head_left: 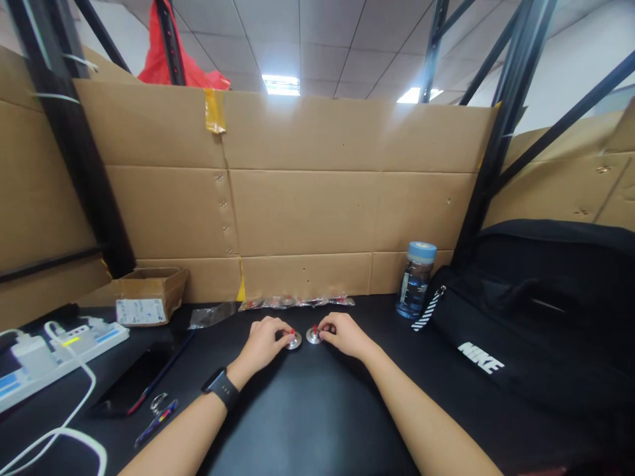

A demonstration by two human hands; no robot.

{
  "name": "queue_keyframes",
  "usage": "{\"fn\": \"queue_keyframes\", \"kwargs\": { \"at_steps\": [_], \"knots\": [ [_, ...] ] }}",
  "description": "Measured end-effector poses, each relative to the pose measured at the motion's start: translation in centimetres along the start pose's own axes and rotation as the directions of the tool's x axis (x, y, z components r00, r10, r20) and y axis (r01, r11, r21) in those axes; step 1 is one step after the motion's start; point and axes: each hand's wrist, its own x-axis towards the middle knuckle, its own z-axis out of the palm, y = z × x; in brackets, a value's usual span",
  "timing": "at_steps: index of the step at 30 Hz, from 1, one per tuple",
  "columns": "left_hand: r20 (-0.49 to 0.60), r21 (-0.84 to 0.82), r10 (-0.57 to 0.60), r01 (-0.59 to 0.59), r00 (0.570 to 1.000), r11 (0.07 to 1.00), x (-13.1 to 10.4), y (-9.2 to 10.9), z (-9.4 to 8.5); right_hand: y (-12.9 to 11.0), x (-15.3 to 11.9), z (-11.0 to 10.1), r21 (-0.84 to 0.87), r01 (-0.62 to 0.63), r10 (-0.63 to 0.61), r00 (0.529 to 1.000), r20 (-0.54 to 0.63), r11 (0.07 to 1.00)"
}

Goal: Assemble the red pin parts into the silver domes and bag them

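Observation:
Two small silver discs with red stems, which look like spinning tops, are side by side on the black table, a narrow gap between them. My left hand (268, 342) has its thumb and fingers pinched at the red stem of the left spinning top (296, 341). On the other side, my right hand (344, 334) pinches the stem of the right spinning top (312, 336). Fingers partly cover both stems. Behind the hands, a row of clear plastic packets (297, 302) holds several similar pieces with red parts.
A cardboard wall (302, 211) closes off the back. To the right are a water bottle (415, 281) and a black bag (540, 317). On the left lie a small carton (149, 294), a power strip (112, 337), white cables, a dark tablet-like device (139, 377) and a keyring (156, 420).

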Motion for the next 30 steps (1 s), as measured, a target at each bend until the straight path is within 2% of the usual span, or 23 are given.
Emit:
{"fn": "queue_keyframes", "kwargs": {
  "at_steps": [11,15,18,21,25,27,30],
  "knots": [
    [0.021,0.082,0.004,-0.005,1.0,0.997,-0.1,0.6,0.2,-1.3,0.8,1.2,-0.103,-0.023,0.019,0.999,-0.038,0.994],
    [0.01,0.089,0.018,-0.019,1.0,0.996,-0.2,0.9,0.1,-2.3,0.6,1.0,-0.05,-0.015,0.012,0.998,-0.065,0.999],
    [-0.027,0.047,0.028,-0.027,0.999,0.999,0.0,1.2,-0.2,-3.0,0.4,0.9,-0.001,0.012,-0.012,0.995,-0.097,1.0],
    [-0.133,-0.052,0.016,-0.023,0.991,0.998,0.1,1.5,-0.5,-3.3,0.4,0.8,0.023,0.001,0.002,0.993,-0.115,1.0],
    [-0.243,-0.243,-0.066,0.005,0.968,0.97,0.0,1.8,-0.9,-3.1,0.7,1.2,0.246,-0.074,0.119,0.977,-0.174,0.967],
    [-0.255,-0.311,-0.104,0.02,0.961,0.95,-0.1,2.1,-0.9,-3.3,0.8,1.6,0.406,-0.099,0.196,0.959,-0.204,0.909],
    [-0.243,-0.302,-0.114,0.037,0.963,0.952,-0.2,2.8,-0.7,-4.1,0.9,2.3,0.565,-0.112,0.275,0.938,-0.212,0.817]
  ]
}}
